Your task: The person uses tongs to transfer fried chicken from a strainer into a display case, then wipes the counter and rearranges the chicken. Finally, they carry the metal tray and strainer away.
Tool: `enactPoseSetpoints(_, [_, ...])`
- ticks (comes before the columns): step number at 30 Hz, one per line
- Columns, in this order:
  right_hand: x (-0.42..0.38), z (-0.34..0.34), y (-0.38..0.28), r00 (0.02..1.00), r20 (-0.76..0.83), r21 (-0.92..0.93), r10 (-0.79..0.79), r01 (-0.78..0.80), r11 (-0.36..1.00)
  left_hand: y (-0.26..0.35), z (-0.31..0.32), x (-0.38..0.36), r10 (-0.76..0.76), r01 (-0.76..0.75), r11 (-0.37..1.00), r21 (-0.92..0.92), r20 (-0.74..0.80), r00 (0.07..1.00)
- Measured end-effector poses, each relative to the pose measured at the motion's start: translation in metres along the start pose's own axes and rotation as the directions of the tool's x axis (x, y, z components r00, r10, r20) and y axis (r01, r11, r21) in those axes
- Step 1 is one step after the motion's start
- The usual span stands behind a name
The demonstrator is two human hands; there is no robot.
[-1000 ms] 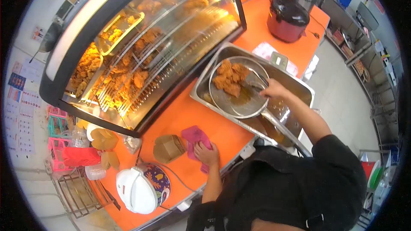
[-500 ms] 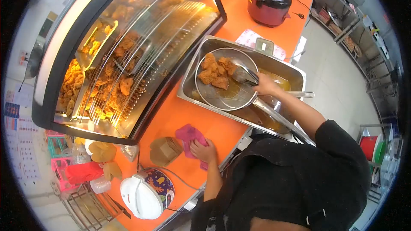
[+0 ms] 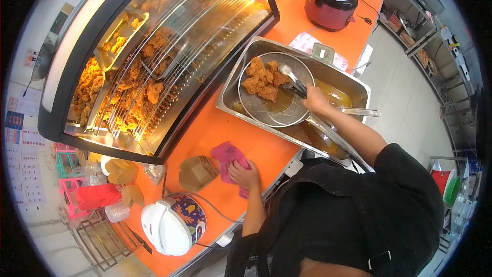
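My right hand (image 3: 315, 100) grips metal tongs (image 3: 293, 82) with dark handles. The tongs' tips touch, or lie just above, pieces of brown fried chicken (image 3: 263, 79) at the upper left of a round wire strainer (image 3: 279, 115). The strainer rests over a rectangular steel pan (image 3: 233, 113) with oily liquid in it, its long handle passing beneath my right forearm. My left hand (image 3: 245, 175) lies on a crumpled pink cloth (image 3: 225, 155) on the orange table, its fingers bent onto the fabric. Folded brown paper boxes (image 3: 197, 173) lie beside the cloth.
A lit glass display case (image 3: 169, 77) with fried chicken on racks stands left. Behind the pan is a dark red rice cooker (image 3: 330, 7). A white-lidded cooker (image 3: 166, 228) with a cord sits near the table's lower end. Another metal handle (image 3: 361, 112) sticks out over the pan's rim.
The view has shifted slightly. The tongs have turned a little, and their tips are slightly farther up along the chicken. My left hand stays on the pink cloth.
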State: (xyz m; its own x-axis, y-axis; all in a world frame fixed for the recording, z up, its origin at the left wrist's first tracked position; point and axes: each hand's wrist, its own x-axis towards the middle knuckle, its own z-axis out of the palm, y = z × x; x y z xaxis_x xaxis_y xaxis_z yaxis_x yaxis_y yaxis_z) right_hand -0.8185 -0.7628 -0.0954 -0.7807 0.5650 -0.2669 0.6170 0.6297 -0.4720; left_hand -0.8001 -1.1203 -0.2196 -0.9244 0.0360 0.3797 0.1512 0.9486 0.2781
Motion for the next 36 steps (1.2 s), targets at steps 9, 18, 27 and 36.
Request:
enactPoseSetpoints(9, [-0.004,0.017,0.0,0.994,-0.101,0.113,-0.045,0.057,0.992,0.001,-0.003,-0.002,-0.037,0.037,0.999,0.001,-0.015,0.999])
enactPoseSetpoints(18, [0.014,0.008,0.034,0.998,0.036,0.405,0.056,-0.065,0.912,-0.001,-0.011,0.005,-0.105,0.11,0.992,-0.067,0.07,0.992])
enactPoseSetpoints(27, [-0.046,-0.048,-0.15,0.928,0.206,0.671,-0.31,0.097,0.735,-0.005,-0.009,0.004,-0.119,0.127,0.989,-0.082,0.095,0.988])
enactPoseSetpoints(36, [-0.031,0.01,-0.405,0.653,0.465,0.492,-0.598,0.371,0.788,-0.009,-0.005,0.0,-0.131,0.14,0.982,-0.13,0.078,0.988])
